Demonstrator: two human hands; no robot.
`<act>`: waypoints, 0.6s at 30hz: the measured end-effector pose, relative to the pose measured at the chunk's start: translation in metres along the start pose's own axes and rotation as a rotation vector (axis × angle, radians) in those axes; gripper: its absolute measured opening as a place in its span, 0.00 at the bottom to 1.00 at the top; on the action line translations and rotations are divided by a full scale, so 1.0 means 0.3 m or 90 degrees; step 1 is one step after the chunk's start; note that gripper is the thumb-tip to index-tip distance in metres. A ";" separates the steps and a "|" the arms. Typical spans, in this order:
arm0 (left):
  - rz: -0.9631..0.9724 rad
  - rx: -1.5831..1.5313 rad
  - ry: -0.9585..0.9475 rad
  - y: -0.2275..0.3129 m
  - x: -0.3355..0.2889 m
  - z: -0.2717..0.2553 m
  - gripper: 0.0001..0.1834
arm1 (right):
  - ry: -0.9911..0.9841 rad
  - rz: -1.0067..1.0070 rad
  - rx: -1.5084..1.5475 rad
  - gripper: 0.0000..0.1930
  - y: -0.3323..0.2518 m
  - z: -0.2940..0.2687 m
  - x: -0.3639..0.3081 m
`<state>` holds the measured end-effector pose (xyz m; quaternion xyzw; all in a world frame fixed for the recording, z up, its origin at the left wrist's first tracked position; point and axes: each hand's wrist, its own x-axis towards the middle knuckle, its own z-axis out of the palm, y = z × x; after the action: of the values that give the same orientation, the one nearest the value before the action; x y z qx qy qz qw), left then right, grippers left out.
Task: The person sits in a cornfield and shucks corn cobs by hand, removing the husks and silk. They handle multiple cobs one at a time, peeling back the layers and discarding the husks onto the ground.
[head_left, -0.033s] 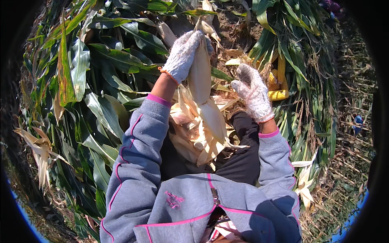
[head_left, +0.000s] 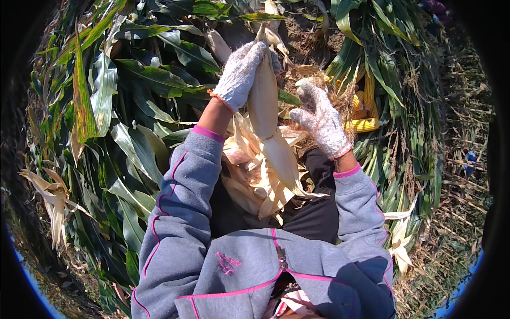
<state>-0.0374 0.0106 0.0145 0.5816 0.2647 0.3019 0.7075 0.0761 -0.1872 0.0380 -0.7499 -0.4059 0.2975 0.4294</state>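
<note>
Clamping around a husk-wrapped corn ear (head_left: pixel 264 103) near its far end, the gloved left hand (head_left: pixel 239 75) is holding it over loose pale husks (head_left: pixel 241 186) between dark trouser legs (head_left: pixel 321 207), while the gloved right hand (head_left: pixel 321 121), its thumb and fingers parted, is hovering between that ear and some bare yellow cobs (head_left: pixel 363 125).

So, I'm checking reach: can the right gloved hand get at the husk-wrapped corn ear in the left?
Probably yes: the right hand is open, nothing visibly blocks its way to the husk-wrapped corn ear, and the left hand covers only the upper part.
</note>
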 end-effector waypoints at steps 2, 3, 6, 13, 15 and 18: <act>-0.056 -0.043 -0.004 0.069 -0.034 0.045 0.19 | -0.147 0.027 0.087 0.48 -0.002 0.089 0.046; -0.065 -0.031 0.001 0.059 -0.030 0.048 0.19 | -0.174 0.085 0.000 0.49 -0.010 0.134 0.065; -0.023 -0.021 0.021 -0.008 -0.007 0.039 0.19 | -0.101 0.088 0.039 0.48 0.040 0.192 0.088; 0.030 0.223 -0.024 0.009 -0.031 0.084 0.26 | -0.019 0.141 0.237 0.45 0.117 0.179 0.131; -0.002 0.172 -0.015 0.007 -0.029 0.086 0.25 | 0.010 0.123 0.188 0.46 0.118 0.181 0.126; 0.005 0.208 0.011 0.010 -0.030 0.086 0.22 | 0.013 0.103 0.137 0.47 0.092 0.162 0.118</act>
<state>-0.0250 -0.0127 0.0224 0.6873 0.3142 0.2624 0.6000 0.0646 -0.1454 -0.0122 -0.7326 -0.3054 0.3652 0.4864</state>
